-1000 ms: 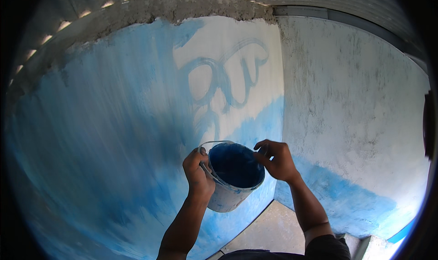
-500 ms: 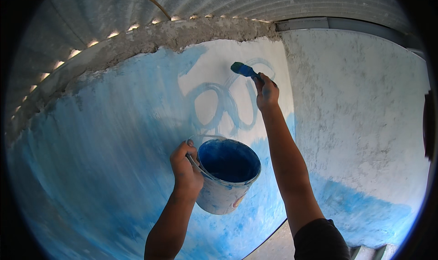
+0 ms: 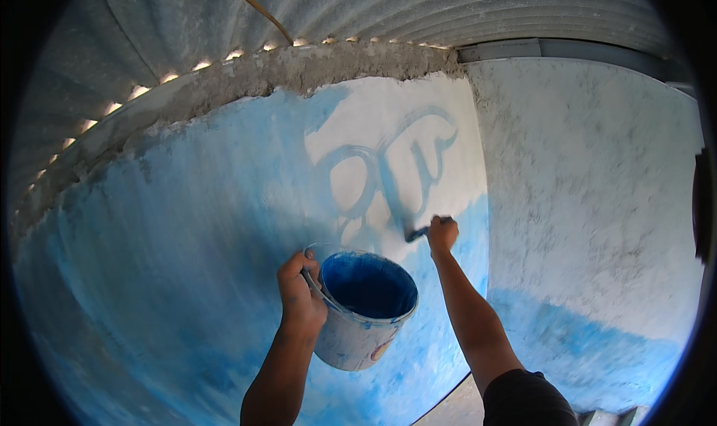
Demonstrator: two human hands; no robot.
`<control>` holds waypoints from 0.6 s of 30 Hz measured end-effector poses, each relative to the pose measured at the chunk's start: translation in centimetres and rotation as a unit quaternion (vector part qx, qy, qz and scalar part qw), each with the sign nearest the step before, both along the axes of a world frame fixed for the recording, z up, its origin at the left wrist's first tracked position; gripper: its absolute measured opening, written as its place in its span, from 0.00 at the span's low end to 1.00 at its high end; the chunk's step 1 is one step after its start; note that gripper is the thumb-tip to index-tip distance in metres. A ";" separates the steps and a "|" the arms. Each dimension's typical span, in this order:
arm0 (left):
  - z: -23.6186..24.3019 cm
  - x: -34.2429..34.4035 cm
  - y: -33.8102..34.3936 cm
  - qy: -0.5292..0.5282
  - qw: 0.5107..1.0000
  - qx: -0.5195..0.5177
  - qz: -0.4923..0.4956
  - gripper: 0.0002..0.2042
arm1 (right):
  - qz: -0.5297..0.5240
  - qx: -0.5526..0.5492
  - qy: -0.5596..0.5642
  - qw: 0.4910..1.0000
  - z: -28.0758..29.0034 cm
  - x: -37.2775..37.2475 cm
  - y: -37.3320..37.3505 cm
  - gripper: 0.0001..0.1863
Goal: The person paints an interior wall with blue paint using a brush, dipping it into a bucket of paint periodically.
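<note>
My left hand [image 3: 300,291] is closed round the wire handle and rim side of a whitish bucket [image 3: 349,344], which tilts toward me and shows dark blue paint [image 3: 367,288] inside. To the right, my right hand [image 3: 444,235] grips a paintbrush [image 3: 420,233] by its handle, the bristles against the wall or very close to it. Behind them rises a wall [image 3: 187,224] coated in streaky light blue. Pale blue looping strokes [image 3: 385,172] cross its white patch [image 3: 418,90], just above the brush.
A mottled whitish side wall [image 3: 582,172] meets the painted one at a corner on the right, blue [image 3: 582,344] along its lower part. Overhead is a corrugated roof [image 3: 358,7], with a rough cement strip [image 3: 246,75] beneath it. Ridged pale pieces [image 3: 616,417] show at the bottom right.
My right hand has brought the brush down from the upper white patch to its lower edge. More blue strokes now show on the upper right of the patch. The bucket sits slightly lower in view.
</note>
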State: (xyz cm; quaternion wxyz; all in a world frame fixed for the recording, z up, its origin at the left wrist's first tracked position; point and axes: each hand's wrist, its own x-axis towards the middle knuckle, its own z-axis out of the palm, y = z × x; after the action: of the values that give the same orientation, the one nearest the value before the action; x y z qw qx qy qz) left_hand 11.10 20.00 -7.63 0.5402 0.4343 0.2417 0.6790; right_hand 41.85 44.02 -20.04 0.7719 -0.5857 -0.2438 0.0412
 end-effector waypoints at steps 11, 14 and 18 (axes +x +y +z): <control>-1.6 0.8 1.9 0.009 0.999 -0.027 -0.034 0.08 | 0.254 0.389 0.074 0.882 21.6 -3.1 -3.6 0.12; -1.6 1.4 2.5 -0.012 0.998 -0.011 -0.065 0.06 | 0.175 0.325 0.099 0.924 8.8 -0.2 0.8 0.11; -0.4 2.7 3.7 0.021 0.998 -0.019 -0.065 0.03 | 0.032 -0.009 0.028 0.999 -6.4 6.0 2.4 0.11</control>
State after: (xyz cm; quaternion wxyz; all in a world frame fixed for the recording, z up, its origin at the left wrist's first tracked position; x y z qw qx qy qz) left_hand 13.80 23.67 -8.04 0.5858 0.4531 0.2373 0.6287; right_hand 47.88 46.46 -26.48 0.7712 -0.5832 -0.2408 0.0847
